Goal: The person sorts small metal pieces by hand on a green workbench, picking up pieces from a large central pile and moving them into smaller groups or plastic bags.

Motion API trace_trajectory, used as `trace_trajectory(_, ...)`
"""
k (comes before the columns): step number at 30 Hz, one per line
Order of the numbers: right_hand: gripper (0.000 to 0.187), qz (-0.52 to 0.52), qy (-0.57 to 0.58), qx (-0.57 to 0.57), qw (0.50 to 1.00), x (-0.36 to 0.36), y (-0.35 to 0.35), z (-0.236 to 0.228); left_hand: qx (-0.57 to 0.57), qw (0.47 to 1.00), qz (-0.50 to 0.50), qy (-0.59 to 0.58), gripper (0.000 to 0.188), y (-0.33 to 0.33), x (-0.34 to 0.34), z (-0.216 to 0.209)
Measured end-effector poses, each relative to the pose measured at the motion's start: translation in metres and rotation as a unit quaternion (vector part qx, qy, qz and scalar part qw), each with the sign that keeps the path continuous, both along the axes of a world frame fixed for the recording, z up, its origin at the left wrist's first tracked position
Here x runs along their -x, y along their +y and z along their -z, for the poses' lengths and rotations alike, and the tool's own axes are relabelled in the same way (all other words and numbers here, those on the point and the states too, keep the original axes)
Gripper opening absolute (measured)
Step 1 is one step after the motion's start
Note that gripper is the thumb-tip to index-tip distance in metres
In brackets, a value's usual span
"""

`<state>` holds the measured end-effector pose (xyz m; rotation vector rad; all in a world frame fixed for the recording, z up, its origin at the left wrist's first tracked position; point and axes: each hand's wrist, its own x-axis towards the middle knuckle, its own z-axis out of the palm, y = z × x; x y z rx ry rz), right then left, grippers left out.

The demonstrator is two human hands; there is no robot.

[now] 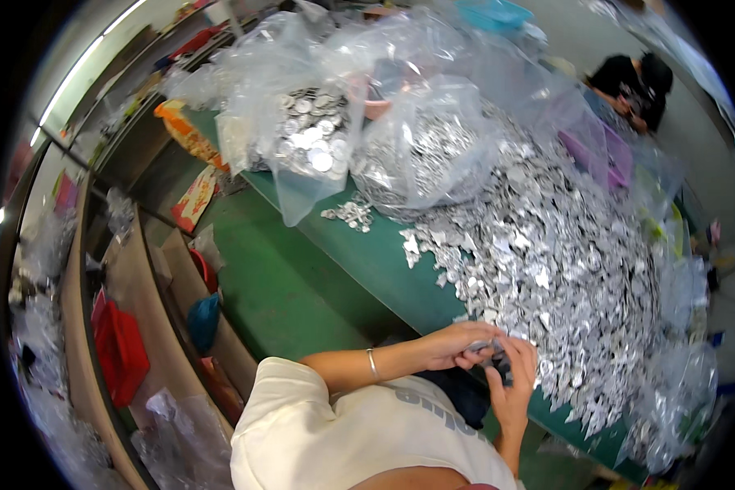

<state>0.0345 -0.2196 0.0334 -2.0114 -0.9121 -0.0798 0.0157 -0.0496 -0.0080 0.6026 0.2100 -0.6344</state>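
My left hand (463,344), with a bangle on its wrist, curls its fingers around small grey metal pieces (487,349) at the near edge of the table. Facing it, my right hand (514,371) bends its fingers over the same pieces, thumb toward the left hand. The two hands almost touch, and their fingers hide most of what is between them. Just beyond them spreads a large heap of flat silver metal pieces (547,261), irregular in outline, on the green tabletop (367,261).
Clear plastic bags hold round silver discs (306,135) and small metal parts (433,151). A small loose pile (351,215) lies near them. A purple basket (596,151) borders the heap. Another person (633,86) sits at the far right. Shelving with a red bin (121,351) stands left.
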Motion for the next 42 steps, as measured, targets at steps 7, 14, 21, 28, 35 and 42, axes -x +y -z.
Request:
trace_trajectory(7, 0.016, 0.039, 0.049, -0.069, 0.996, 0.001, -0.006, 0.021, 0.075, 0.996, -0.013, 0.038, 0.042, -0.027, 0.002, 0.027)
trace_trajectory(14, 0.01, 0.345, 0.066, -0.064, 0.934, -0.007, -0.083, 0.04, 0.002, 0.988, -0.109, 0.107, 0.035, -0.024, 0.002, 0.011)
trace_trajectory(21, 0.051, 0.291, -0.097, 0.149, 0.94, -0.031, -0.064, 0.04, -0.094, 0.988, -0.119, 0.006, 0.028, -0.032, 0.004, 0.017)
trace_trajectory(28, 0.047, 0.207, -0.079, 0.149, 0.964, -0.024, -0.059, 0.054, -0.133, 0.985, -0.113, 0.008, 0.025, -0.032, 0.001, 0.018)
trace_trajectory(35, 0.026, 0.541, -0.104, 0.113, 0.827, -0.01, -0.131, 0.051, -0.147, 0.985, -0.08, -0.033, 0.024, -0.044, -0.007, 0.011)
trace_trajectory(42, 0.027, 0.568, 0.007, 0.113, 0.815, -0.008, -0.162, 0.063, -0.137, 0.989, 0.03, -0.055, 0.024, -0.082, -0.016, -0.003)
